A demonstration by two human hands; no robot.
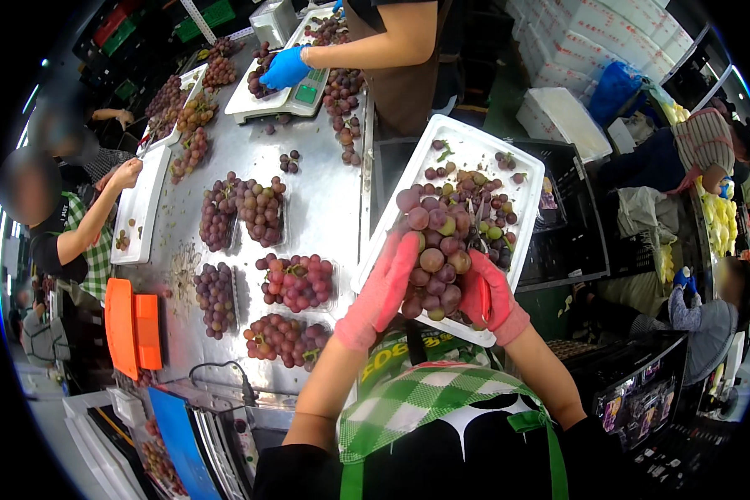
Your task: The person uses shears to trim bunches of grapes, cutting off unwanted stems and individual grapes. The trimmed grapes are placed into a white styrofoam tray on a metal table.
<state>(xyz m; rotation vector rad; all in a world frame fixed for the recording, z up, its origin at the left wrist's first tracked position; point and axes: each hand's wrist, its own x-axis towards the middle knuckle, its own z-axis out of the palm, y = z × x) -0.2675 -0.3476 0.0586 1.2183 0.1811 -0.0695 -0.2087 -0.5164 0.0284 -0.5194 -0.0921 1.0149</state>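
A bunch of purple-red grapes (433,260) hangs over a white foam tray (532,179). My left hand (385,290), in a pink glove, grips the bunch from its left side, the fingers partly behind the grapes. My right hand (493,293), also gloved in pink, is closed around the red handles of a pair of scissors (485,302) at the bunch's right side. Their narrow blades point away from me, close against the grapes. Loose grapes (498,218) and a few leaf scraps lie in the tray beneath.
On the metal table (175,242) to the left sit several packed grape bunches (298,282) and an orange holder (135,329). Across it, a blue-gloved hand (285,68) handles grapes on a scale (305,96). Black crates (571,242) stand to the right.
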